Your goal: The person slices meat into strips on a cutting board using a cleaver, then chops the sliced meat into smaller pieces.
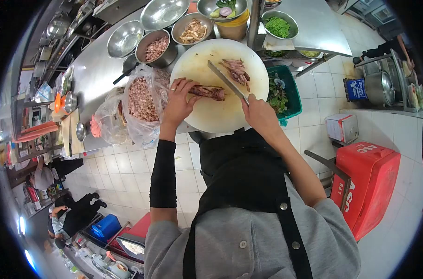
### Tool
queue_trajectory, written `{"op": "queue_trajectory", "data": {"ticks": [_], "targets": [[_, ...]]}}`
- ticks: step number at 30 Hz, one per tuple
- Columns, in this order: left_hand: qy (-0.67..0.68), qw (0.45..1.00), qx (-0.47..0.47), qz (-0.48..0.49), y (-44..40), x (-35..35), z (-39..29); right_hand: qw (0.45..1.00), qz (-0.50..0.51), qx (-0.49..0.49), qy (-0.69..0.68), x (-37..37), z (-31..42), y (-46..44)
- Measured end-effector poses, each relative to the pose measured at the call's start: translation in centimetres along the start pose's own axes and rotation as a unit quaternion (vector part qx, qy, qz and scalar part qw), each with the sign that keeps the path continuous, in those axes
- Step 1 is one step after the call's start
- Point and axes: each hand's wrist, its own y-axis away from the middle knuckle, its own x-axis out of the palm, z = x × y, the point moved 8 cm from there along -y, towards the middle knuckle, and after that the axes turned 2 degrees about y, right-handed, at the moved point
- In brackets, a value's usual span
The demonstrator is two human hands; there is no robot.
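Observation:
On a round white cutting board (197, 114) lies a long piece of reddish-brown meat (210, 93). My left hand (180, 95) presses on its left end, fingers bent over it. My right hand (260, 114) is closed around the handle of a knife (225, 80), whose blade slants up and left across the board, apart from the meat piece. Beyond the blade sits a small pile of sliced meat (237, 72). Left of the board, an open plastic bag (144, 100) holds a lot of chopped meat.
Metal bowls of chopped meat (156, 49) and pale strips (193, 31) stand behind the board. A green basin (293, 90) with leafy scraps is at its right, and a bowl of green beans (277, 27) farther back. A red cooler box (365, 186) stands behind right.

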Motion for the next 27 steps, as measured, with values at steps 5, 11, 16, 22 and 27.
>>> {"op": "queue_trajectory", "data": {"ticks": [5, 11, 16, 22, 27], "targets": [[0.016, 1.0, -0.005, -0.004, -0.4, 0.7, 0.2, 1.0, 0.008, 0.011, 0.004, 0.3, -0.2, -0.1], [0.004, 0.996, -0.069, -0.056, 0.1, 1.1, -0.5, 0.999, -0.026, 0.021, -0.032, 0.5, -1.0, -1.2], [-0.098, 0.976, -0.105, -0.164, 1.9, 1.7, -2.6, 0.995, -0.096, 0.018, -0.026, 1.2, -0.4, -1.5], [-0.13, 0.965, -0.16, -0.162, 2.3, 2.5, -2.8, 0.993, -0.107, 0.013, 0.04, 0.8, 1.2, -0.7], [-0.164, 0.96, -0.195, -0.119, 1.9, 2.5, -2.7, 0.99, -0.123, -0.026, 0.059, 1.7, 0.9, -1.4]]}}
